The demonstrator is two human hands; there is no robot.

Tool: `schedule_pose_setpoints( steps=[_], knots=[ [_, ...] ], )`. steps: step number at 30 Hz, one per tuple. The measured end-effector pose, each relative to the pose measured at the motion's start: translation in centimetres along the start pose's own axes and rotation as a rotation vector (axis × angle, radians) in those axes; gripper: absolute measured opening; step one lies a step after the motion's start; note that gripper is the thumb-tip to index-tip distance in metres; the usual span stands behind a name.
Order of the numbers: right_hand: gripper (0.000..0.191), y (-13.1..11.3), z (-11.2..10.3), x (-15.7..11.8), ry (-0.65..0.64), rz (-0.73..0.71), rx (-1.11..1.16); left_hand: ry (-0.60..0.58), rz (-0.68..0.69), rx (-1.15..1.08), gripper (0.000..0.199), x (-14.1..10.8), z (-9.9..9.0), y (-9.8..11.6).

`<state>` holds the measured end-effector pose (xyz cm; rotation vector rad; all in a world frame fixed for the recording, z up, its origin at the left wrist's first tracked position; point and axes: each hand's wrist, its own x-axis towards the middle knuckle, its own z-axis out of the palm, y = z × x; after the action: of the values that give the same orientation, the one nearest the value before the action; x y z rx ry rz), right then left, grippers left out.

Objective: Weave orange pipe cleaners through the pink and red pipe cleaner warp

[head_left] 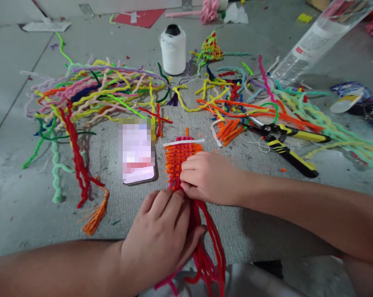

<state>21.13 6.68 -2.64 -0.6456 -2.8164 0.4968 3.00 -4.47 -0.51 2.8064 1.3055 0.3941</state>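
A woven piece of orange and pink pipe cleaners (176,161) lies flat on the grey surface, with a white strip (184,142) across its top end. Over its lower right part my right hand (209,177) bends its fingers, pressing at the weave's lower end. My left hand (161,231) is just below, its fingers curled around the loose red and pink pipe cleaners (213,235) that trail down toward my lap. Both sets of fingertips meet at the lower edge of the weave and hide what they pinch there.
A phone (138,152) lies left of the weave. Pliers with yellow and black handles (285,140) rest at right, by short orange pieces (230,131). Behind stand a white thread spool (173,51) and a large pile of coloured pipe cleaners (93,88). A clear plastic tube (316,45) leans at upper right.
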Motion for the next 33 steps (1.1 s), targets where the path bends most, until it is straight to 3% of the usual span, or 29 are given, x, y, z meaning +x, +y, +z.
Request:
schedule_pose_setpoints(
  steps=[5,17,26,33],
  knots=[
    [0.024,0.1,-0.4,0.0,-0.014,0.032,0.062,0.061,0.016,0.048,0.037,-0.6,-0.1,0.7],
    [0.024,-0.3,0.4,0.5,-0.017,0.014,-0.09,0.075,0.065,0.021,0.042,-0.8,0.6,0.5],
    [0.018,0.4,-1.3,-0.4,-0.063,0.108,0.219,0.07,0.033,0.071,0.045,-0.8,0.3,0.5],
    [0.019,0.1,-1.4,0.4,-0.151,0.174,0.159,0.045,0.041,0.063,0.047,-0.9,0.7,0.5]
  ],
)
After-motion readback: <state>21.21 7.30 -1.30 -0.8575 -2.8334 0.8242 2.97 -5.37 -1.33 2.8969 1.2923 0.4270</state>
